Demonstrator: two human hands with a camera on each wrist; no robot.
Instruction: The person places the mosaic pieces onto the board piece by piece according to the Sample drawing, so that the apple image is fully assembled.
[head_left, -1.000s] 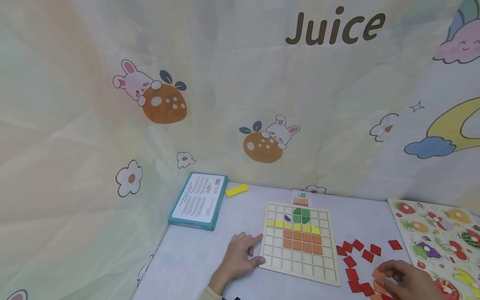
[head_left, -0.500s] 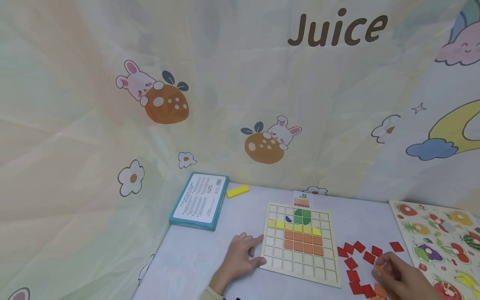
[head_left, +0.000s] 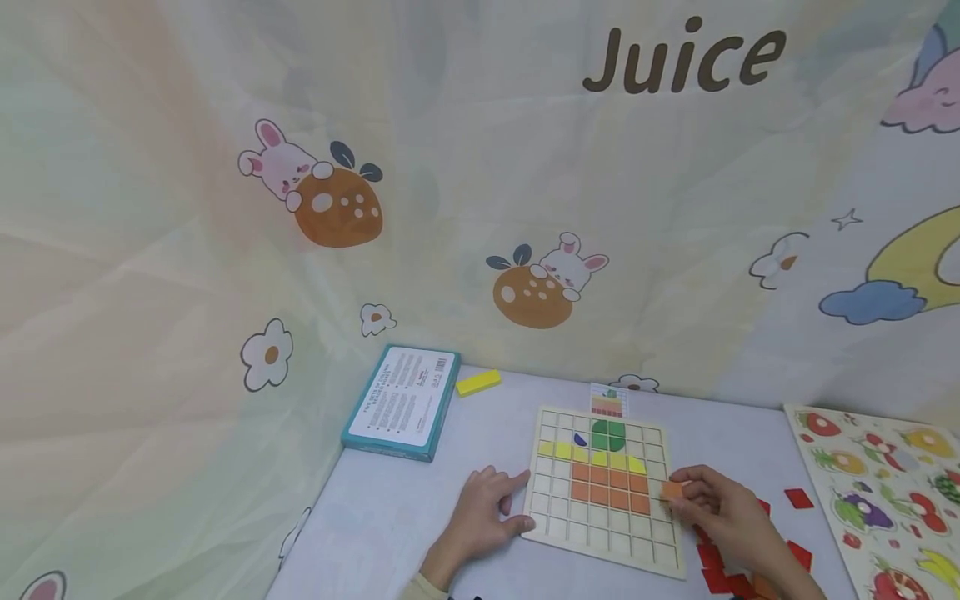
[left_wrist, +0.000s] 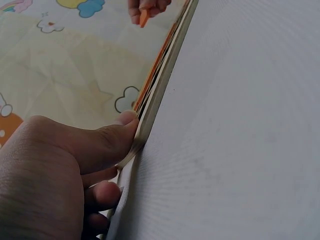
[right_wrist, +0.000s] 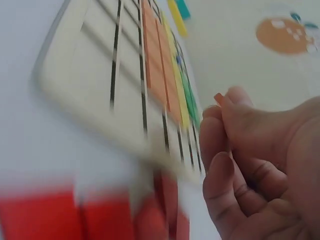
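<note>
My right hand pinches an orange square tile between thumb and fingers over the right edge of a pale wooden grid board. In the right wrist view the tile shows only as a small corner at the fingertips. On the board lie two rows of orange tiles, a row of yellow pieces, a green leaf-like group and a small blue piece. My left hand rests at the board's left edge, thumb and index finger spread apart and touching it.
Red tiles lie scattered right of the board, partly hidden by the right arm. A picture card lies behind the board. A teal box and a yellow bar are at the back left, a fruit-picture board at the right.
My right hand has picked up an orange tile from the loose pieces and moved left and up to the board's right edge. The left hand stays at the board.
</note>
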